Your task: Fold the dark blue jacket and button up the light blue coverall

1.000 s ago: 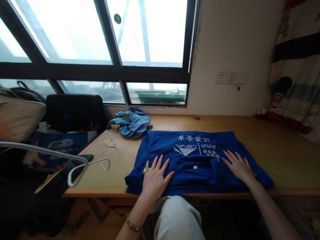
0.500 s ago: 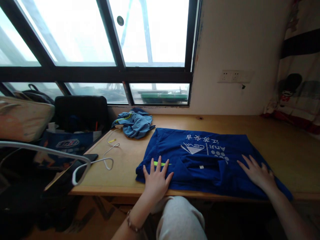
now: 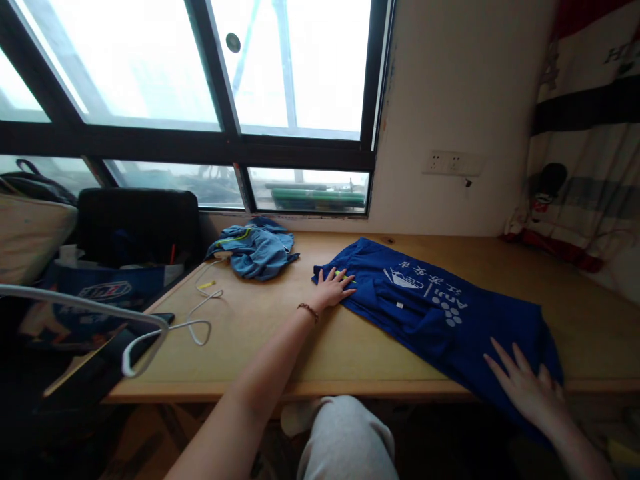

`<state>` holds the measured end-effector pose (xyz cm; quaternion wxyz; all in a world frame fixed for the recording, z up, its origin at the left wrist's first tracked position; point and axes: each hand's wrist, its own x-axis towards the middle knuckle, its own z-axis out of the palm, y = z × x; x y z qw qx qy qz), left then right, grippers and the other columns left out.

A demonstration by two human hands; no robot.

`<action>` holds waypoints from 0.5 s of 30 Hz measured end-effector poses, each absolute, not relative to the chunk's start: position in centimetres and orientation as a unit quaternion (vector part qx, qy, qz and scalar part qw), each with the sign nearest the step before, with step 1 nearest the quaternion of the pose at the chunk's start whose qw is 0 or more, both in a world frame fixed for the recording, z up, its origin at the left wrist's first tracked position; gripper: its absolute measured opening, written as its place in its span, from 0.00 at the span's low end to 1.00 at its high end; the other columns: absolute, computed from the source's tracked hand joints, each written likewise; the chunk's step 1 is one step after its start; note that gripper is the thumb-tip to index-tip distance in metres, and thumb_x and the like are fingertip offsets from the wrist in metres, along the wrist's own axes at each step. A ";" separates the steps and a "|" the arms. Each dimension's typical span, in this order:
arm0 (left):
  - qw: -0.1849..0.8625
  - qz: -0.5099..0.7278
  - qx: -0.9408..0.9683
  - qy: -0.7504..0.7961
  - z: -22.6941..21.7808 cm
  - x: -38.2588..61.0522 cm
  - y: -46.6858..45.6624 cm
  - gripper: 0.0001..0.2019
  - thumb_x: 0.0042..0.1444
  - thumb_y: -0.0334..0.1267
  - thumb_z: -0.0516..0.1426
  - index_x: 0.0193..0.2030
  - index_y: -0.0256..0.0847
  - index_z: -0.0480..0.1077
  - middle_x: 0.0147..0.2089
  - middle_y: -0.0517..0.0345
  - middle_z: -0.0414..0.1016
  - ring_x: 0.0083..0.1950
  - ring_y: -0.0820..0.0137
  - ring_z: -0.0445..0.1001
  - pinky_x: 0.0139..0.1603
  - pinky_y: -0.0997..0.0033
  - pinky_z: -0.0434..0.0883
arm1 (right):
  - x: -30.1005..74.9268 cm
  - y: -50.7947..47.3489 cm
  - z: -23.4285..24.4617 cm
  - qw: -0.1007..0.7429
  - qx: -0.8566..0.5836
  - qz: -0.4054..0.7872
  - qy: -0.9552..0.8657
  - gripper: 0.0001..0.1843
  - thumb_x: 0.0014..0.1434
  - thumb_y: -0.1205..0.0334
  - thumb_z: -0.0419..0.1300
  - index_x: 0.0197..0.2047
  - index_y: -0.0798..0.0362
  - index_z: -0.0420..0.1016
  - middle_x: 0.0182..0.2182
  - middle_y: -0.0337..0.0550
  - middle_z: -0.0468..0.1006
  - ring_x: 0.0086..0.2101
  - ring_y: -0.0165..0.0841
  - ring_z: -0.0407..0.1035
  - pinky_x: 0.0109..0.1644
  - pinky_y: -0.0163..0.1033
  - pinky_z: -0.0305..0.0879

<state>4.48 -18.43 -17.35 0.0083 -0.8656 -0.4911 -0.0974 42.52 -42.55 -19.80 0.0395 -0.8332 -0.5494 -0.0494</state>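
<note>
A folded blue shirt (image 3: 470, 313) with white lettering and a logo lies slantwise on the wooden table, its right part reaching over the front edge. My left hand (image 3: 334, 289) rests flat on the shirt's far left end, fingers spread by a yellow-green stripe. On the near right end, my right hand (image 3: 533, 387) lies with its fingers apart. Neither hand grips the cloth. A small white label (image 3: 399, 305) shows near the shirt's collar.
A crumpled lighter-blue garment (image 3: 260, 250) sits at the table's back left, beside a white cable (image 3: 200, 325). A white curved tube (image 3: 90, 301) crosses the left side in front of a black chair (image 3: 140, 220) and a blue bag (image 3: 107, 293). The window is behind the table (image 3: 240, 347).
The shirt has turned: its left end moved away from me and its right end came nearer. My left hand reached forward with it; my right hand shifted toward me.
</note>
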 end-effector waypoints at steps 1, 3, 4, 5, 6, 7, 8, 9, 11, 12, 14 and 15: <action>0.007 -0.106 -0.856 -0.507 -17.4 4.8 -17.9 0.26 0.54 0.57 0.43 0.60 0.55 0.52 0.64 0.56 0.49 0.64 0.53 0.42 0.56 0.38 0.40 | 42.0 -42.9 -19.9 0.036 -0.830 -0.048 -0.555 0.34 0.46 0.41 0.43 0.58 0.33 0.54 0.59 0.37 0.52 0.56 0.58 0.45 0.47 0.69 0.50; 0.016 -0.135 -0.829 -0.543 -17.5 5.4 -17.3 0.27 0.54 0.57 0.43 0.59 0.51 0.54 0.64 0.53 0.49 0.64 0.52 0.41 0.56 0.37 0.40 | 40.9 -43.6 -20.1 0.024 -0.815 -0.048 -0.577 0.31 0.47 0.43 0.42 0.55 0.36 0.60 0.59 0.38 0.53 0.57 0.58 0.43 0.47 0.69 0.49; 0.026 -0.155 -0.815 -0.558 -17.4 5.7 -17.3 0.27 0.54 0.56 0.42 0.59 0.49 0.55 0.64 0.50 0.49 0.64 0.52 0.40 0.56 0.38 0.40 | 40.3 -43.8 -20.2 0.011 -0.804 -0.050 -0.592 0.30 0.48 0.45 0.41 0.53 0.39 0.64 0.59 0.40 0.54 0.57 0.58 0.42 0.46 0.70 0.50; 0.037 -0.176 -0.803 -0.568 -17.2 6.0 -17.5 0.28 0.55 0.55 0.42 0.59 0.46 0.55 0.64 0.48 0.49 0.65 0.52 0.40 0.56 0.38 0.40 | 39.8 -44.0 -20.3 -0.003 -0.793 -0.053 -0.607 0.29 0.48 0.46 0.41 0.51 0.41 0.67 0.59 0.42 0.54 0.57 0.60 0.42 0.45 0.71 0.50; 0.047 -0.196 -0.794 -0.574 -16.9 6.2 -17.9 0.27 0.56 0.54 0.42 0.59 0.43 0.55 0.64 0.46 0.49 0.65 0.53 0.40 0.57 0.39 0.40 | 39.3 -44.2 -20.3 -0.015 -0.784 -0.057 -0.618 0.28 0.49 0.47 0.41 0.49 0.43 0.68 0.58 0.44 0.55 0.56 0.61 0.42 0.43 0.71 0.51; 0.057 -0.216 -0.786 -0.576 -16.5 6.6 -18.4 0.27 0.57 0.52 0.41 0.59 0.41 0.55 0.64 0.45 0.48 0.65 0.53 0.39 0.57 0.40 0.40 | 38.9 -44.3 -20.3 -0.021 -0.778 -0.061 -0.625 0.28 0.49 0.47 0.41 0.49 0.44 0.69 0.58 0.47 0.56 0.56 0.62 0.43 0.41 0.71 0.53; 0.065 -0.236 -0.782 -0.573 -16.0 6.9 -19.0 0.27 0.58 0.50 0.40 0.60 0.39 0.54 0.64 0.44 0.47 0.65 0.54 0.39 0.58 0.41 0.40 | 38.5 -44.3 -20.2 -0.018 -0.779 -0.065 -0.623 0.28 0.50 0.47 0.41 0.50 0.45 0.69 0.57 0.50 0.57 0.55 0.63 0.45 0.40 0.70 0.55; 0.072 -0.256 -0.782 -0.564 -15.4 7.4 -19.9 0.26 0.59 0.48 0.40 0.60 0.38 0.52 0.65 0.43 0.45 0.65 0.55 0.38 0.58 0.42 0.39 | 38.1 -44.3 -20.1 -0.007 -0.784 -0.066 -0.617 0.29 0.50 0.46 0.42 0.50 0.46 0.68 0.56 0.53 0.58 0.54 0.62 0.48 0.39 0.68 0.57; 0.081 -0.291 -0.801 -0.517 -14.3 8.8 -22.1 0.25 0.60 0.45 0.39 0.62 0.37 0.50 0.65 0.44 0.42 0.66 0.57 0.36 0.60 0.44 0.39 | 37.5 -44.2 -19.8 0.021 -0.793 -0.065 -0.605 0.31 0.50 0.44 0.43 0.52 0.48 0.67 0.52 0.58 0.62 0.52 0.60 0.54 0.39 0.63 0.61; 0.083 -0.300 -0.825 -0.471 -13.8 9.7 -23.4 0.25 0.60 0.45 0.39 0.62 0.38 0.49 0.66 0.46 0.41 0.66 0.58 0.36 0.60 0.45 0.38 | 37.2 -44.1 -19.8 0.032 -0.796 -0.063 -0.601 0.32 0.49 0.43 0.43 0.52 0.49 0.68 0.51 0.60 0.63 0.50 0.59 0.57 0.39 0.61 0.62; 0.081 -0.287 -0.897 -0.326 -13.5 11.6 -26.2 0.26 0.58 0.49 0.42 0.62 0.42 0.50 0.66 0.50 0.42 0.66 0.58 0.36 0.61 0.47 0.38 | 36.9 -43.7 -19.8 0.047 -0.802 -0.060 -0.592 0.33 0.49 0.41 0.43 0.51 0.50 0.69 0.47 0.62 0.67 0.46 0.57 0.63 0.37 0.58 0.64; 0.077 -0.264 -0.933 -0.233 -13.6 12.5 -27.6 0.26 0.57 0.50 0.43 0.61 0.46 0.51 0.66 0.53 0.44 0.66 0.60 0.37 0.61 0.49 0.37 | 37.0 -43.5 -19.9 0.052 -0.809 -0.059 -0.582 0.33 0.49 0.40 0.42 0.49 0.49 0.70 0.44 0.62 0.69 0.44 0.56 0.65 0.35 0.57 0.65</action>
